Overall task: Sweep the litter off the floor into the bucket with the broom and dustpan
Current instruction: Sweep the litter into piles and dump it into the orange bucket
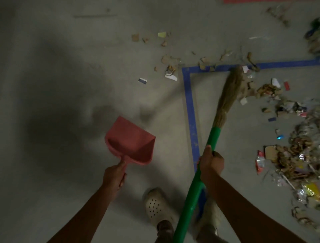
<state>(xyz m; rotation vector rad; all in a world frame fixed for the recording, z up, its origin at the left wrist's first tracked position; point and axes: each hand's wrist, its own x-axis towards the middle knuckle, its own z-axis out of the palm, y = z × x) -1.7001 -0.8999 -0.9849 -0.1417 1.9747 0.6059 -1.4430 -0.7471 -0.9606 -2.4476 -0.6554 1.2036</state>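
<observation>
My left hand [113,175] grips the handle of a red dustpan [131,141], which hangs just above the grey floor with its mouth pointing away from me. My right hand [210,162] is wrapped around the green handle of a broom [197,183]. The straw head of the broom [228,93] reaches up to the blue tape line, touching scraps of litter there. A thick pile of litter [294,156], paper, cardboard and foil wrappers, lies along the right side. Smaller scattered scraps [170,68] lie beyond the tape corner. No bucket is in view.
Blue tape [190,107] marks a rectangle corner on the floor. My feet in pale perforated clogs [155,206] stand near the bottom centre. A dark shadow covers the floor at left. A red strip [259,1] shows at the top edge.
</observation>
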